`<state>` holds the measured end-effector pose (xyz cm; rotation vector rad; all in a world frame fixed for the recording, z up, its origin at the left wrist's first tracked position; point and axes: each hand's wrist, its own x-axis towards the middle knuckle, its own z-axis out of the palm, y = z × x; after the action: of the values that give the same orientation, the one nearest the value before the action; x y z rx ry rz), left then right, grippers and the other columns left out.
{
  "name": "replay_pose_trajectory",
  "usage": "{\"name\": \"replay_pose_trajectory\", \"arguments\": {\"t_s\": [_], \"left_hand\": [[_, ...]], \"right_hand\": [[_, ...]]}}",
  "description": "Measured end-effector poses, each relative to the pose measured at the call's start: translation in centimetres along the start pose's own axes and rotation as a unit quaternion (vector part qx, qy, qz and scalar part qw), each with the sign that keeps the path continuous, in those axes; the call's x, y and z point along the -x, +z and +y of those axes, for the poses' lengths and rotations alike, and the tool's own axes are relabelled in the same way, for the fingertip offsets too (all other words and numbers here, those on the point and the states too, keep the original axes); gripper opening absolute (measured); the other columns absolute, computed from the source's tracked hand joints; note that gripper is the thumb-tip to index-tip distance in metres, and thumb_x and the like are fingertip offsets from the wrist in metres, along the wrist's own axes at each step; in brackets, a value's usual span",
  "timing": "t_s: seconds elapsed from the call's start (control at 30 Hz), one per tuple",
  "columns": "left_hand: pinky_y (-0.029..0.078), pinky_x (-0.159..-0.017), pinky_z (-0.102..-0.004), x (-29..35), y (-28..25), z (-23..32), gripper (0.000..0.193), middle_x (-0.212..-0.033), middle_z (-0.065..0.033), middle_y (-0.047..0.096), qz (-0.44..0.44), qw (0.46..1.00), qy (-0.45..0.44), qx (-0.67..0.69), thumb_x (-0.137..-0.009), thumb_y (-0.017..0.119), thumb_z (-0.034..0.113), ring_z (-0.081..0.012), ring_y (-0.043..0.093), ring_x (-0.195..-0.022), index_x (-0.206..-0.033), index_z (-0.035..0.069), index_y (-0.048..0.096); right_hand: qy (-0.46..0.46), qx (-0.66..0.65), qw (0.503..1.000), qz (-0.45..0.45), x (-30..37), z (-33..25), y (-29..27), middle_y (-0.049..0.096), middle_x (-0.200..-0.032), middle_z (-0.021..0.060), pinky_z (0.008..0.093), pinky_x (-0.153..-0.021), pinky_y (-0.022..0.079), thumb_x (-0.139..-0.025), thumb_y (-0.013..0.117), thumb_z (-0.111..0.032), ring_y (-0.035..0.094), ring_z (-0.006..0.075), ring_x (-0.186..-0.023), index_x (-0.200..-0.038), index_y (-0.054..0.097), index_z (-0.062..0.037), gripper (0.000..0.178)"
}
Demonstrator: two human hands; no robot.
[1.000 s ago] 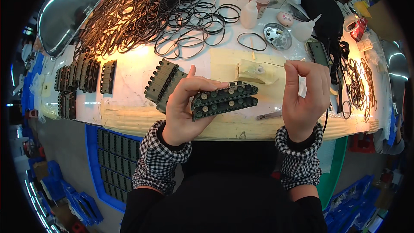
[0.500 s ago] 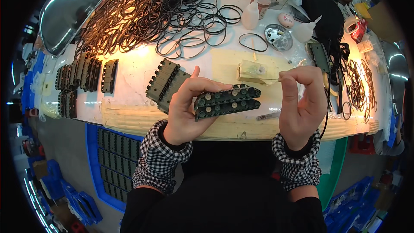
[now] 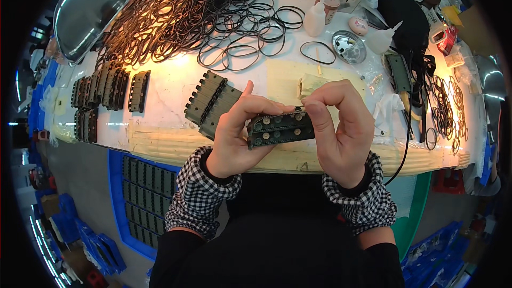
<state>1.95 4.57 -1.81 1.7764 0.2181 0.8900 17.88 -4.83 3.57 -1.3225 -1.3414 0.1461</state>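
My left hand (image 3: 237, 133) is closed round a dark green, two-layered piece (image 3: 288, 128) with rows of round studs and stitched-looking edges, held over the table's front edge. My right hand (image 3: 344, 128) pinches thumb and forefinger at the right end of this piece, covering that end. Whatever lies between those fingertips is too small or hidden to make out. Just beyond my left hand lies a stack of flat dark green pieces (image 3: 208, 101) with knobbed edges. Behind my right hand stands a pale yellow block (image 3: 309, 85), partly covered.
A heap of black loops (image 3: 176, 21) fills the far left. More dark green pieces (image 3: 140, 92) stand at the left. Squeeze bottles (image 3: 314, 20) and a round metal dish (image 3: 349, 47) sit at the back right. A blue tray (image 3: 118, 202) of green pieces stands below the table.
My right hand has moved left and slightly nearer, from beside the yellow block to the right end of the studded piece. My left hand keeps its hold, shifted slightly right.
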Motion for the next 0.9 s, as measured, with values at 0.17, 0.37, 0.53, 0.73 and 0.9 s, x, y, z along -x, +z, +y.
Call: {"name": "replay_pose_trajectory", "arguments": {"t_s": [0.17,0.37,0.53,0.73,0.9], "left_hand": [[0.002,-0.114,-0.0626,-0.1,0.0,0.1,0.04,-0.111,-0.0051,0.071,-0.004,1.0,0.001,0.001,-0.077,0.071,-0.001,-0.0207,0.066,-0.108,-0.11,0.012,0.052],[0.003,-0.114,-0.0626,0.1,-0.1,-0.1,0.04,-0.111,-0.0054,0.07,0.0,1.0,0.0,-0.007,-0.077,0.071,-0.001,-0.0203,0.065,-0.109,-0.11,0.011,0.051],[0.002,-0.114,-0.0624,0.2,0.0,-0.5,0.041,-0.11,-0.0063,0.07,0.018,1.0,0.006,-0.008,-0.077,0.072,-0.002,-0.0194,0.065,-0.108,-0.111,0.01,0.051],[0.007,-0.116,-0.0573,0.0,-0.1,-0.3,0.042,-0.109,-0.0109,0.069,0.016,1.0,-0.001,-0.007,-0.076,0.072,-0.003,-0.0214,0.064,-0.108,-0.109,0.01,0.049],[0.004,-0.115,-0.0599,0.0,0.0,-0.5,0.041,-0.112,-0.0072,0.069,0.026,1.0,0.004,0.009,-0.078,0.072,-0.003,-0.0183,0.064,-0.108,-0.11,0.01,0.05]], "right_hand": [[-0.008,0.019,1.0,-0.004,-0.1,-0.1,0.1,0.057,-0.074,0.0072,0.0298,-0.059,0.045,-0.086,0.068,-0.006,0.054,0.0201,-0.068,-0.083,0.061,-0.0009,0.01],[0.054,-0.029,0.997,0.041,0.2,-0.1,-0.5,0.057,-0.074,0.0076,0.0295,-0.066,0.045,-0.086,0.068,-0.006,0.055,0.0208,-0.071,-0.084,0.061,-0.0005,0.01],[-0.038,0.192,0.975,0.103,-0.6,1.8,-4.2,0.058,-0.076,0.0077,0.0326,-0.066,0.044,-0.085,0.068,-0.005,0.054,0.0236,-0.073,-0.084,0.06,-0.0015,0.008],[-0.074,0.353,0.933,-0.008,-0.9,2.6,-4.9,0.06,-0.077,0.0073,0.0373,-0.064,0.042,-0.08,0.07,-0.004,0.053,0.0271,-0.073,-0.083,0.061,-0.0033,0.01],[-0.015,0.268,0.963,-0.038,-0.6,2.7,-4.1,0.061,-0.077,0.0075,0.036,-0.064,0.043,-0.08,0.07,-0.005,0.054,0.0265,-0.073,-0.084,0.062,-0.003,0.009]]}}
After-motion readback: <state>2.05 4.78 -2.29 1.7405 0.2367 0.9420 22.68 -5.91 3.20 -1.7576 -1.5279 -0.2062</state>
